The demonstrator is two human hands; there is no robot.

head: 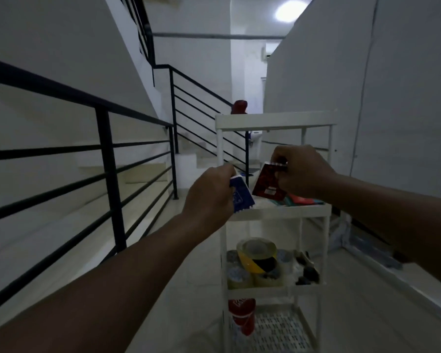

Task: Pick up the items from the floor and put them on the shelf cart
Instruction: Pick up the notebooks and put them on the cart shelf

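Observation:
A white plastic shelf cart [275,122] with several tiers stands in front of me. My left hand [210,197] grips a small blue notebook [242,197] at the left edge of the second tier. My right hand [301,171] holds a dark red spiral notebook [266,183] upright over that same tier. Flat colourful items [299,200] lie on this tier behind the red notebook. Rolls of tape [257,256], one striped yellow and black, fill the tier below. A red cylindrical can [242,315] stands on the bottom mesh tier.
A black metal stair railing [107,159] runs along my left, with steps going down beyond it. A white wall [392,110] is close on the right. Dark small objects [307,270] sit beside the tape. A red object [239,107] shows behind the cart's top.

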